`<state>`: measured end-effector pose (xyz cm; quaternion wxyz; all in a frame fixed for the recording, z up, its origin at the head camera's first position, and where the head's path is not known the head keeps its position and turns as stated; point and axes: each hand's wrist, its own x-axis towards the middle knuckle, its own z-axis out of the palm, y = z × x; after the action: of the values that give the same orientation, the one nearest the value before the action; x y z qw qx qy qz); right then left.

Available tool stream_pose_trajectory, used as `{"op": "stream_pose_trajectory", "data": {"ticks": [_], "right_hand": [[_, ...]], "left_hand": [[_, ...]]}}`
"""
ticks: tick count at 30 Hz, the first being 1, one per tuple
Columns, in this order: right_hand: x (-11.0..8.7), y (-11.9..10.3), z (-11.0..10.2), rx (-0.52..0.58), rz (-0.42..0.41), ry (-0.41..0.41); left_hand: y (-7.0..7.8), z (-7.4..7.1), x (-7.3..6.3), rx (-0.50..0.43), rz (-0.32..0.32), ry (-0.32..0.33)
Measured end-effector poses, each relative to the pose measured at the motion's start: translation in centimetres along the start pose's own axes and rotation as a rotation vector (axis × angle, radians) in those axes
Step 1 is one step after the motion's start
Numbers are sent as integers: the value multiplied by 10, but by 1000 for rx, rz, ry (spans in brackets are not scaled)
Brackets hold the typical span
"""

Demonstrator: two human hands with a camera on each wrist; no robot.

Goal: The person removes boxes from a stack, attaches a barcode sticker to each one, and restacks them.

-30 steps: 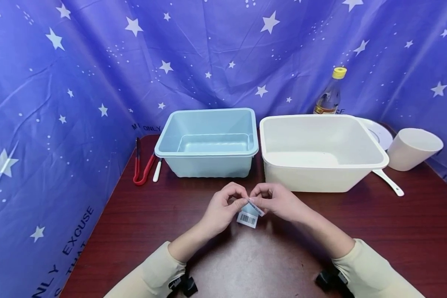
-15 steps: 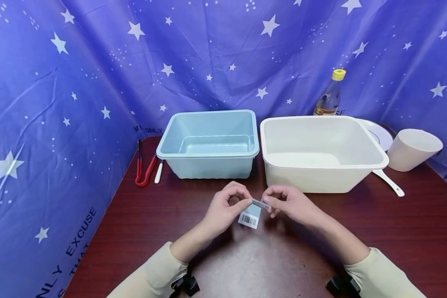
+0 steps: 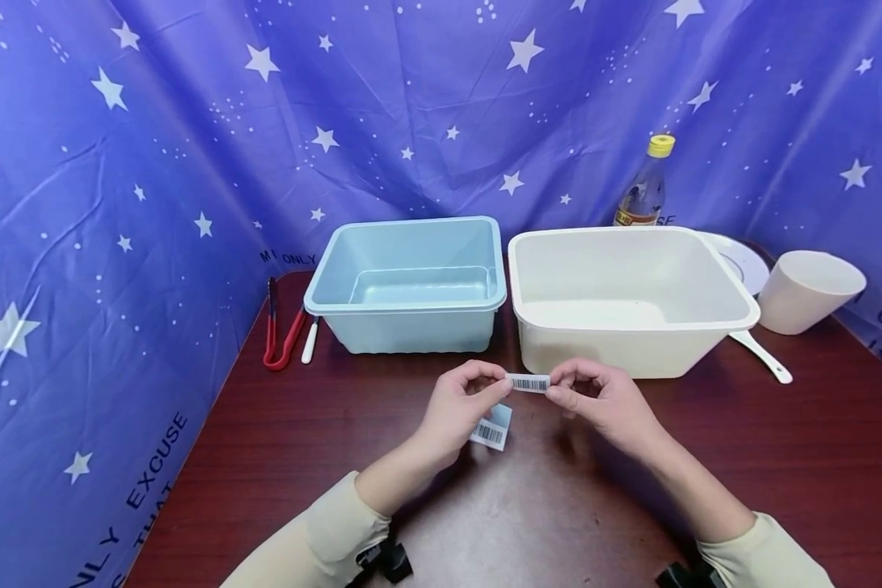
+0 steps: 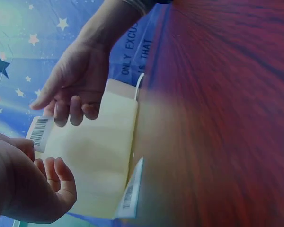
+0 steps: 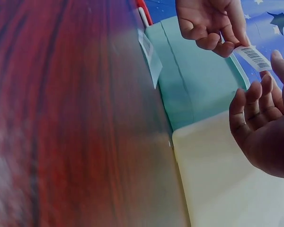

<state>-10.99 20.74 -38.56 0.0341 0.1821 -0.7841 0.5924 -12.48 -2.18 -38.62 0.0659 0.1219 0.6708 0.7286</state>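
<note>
White barcode label (image 3: 531, 383) is pinched at its 9-o'clock end by the left hand (image 3: 448, 416), at 3 o'clock by the right hand (image 3: 621, 408), a barcoded sheet (image 3: 494, 431) near its 7 o'clock; creasing could be caused by uneven pulling.

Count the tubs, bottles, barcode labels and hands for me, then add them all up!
Tubs: 2 (light blue tub, white tub)
Bottles: 1 (yellow-capped bottle)
Barcode labels: 2 (held label, other label)
Hands: 2 (left hand, right hand)
Total: 7
</note>
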Motion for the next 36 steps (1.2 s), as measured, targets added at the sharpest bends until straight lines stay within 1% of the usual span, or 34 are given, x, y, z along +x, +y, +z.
{"op": "stream_pose_trajectory", "data": {"ticks": [6, 10, 15, 19, 24, 30, 36], "right_hand": [[3, 1, -4, -85, 16, 74], [4, 3, -7, -96, 21, 127], [4, 5, -10, -127, 68, 172], [3, 5, -14, -159, 95, 191], [1, 5, -21, -238, 96, 205], [-1, 5, -29, -335, 109, 252], [1, 8, -33, -406, 122, 265]], "left_hand": [[3, 13, 5, -15, 1, -7], [1, 18, 8, -28, -12, -10], [1, 25, 11, -36, -22, -10], [0, 28, 14, -41, -24, -10], [-1, 32, 17, -45, -28, -31], [0, 41, 21, -12, -43, -59], [-3, 51, 27, 10, -65, -88]]}}
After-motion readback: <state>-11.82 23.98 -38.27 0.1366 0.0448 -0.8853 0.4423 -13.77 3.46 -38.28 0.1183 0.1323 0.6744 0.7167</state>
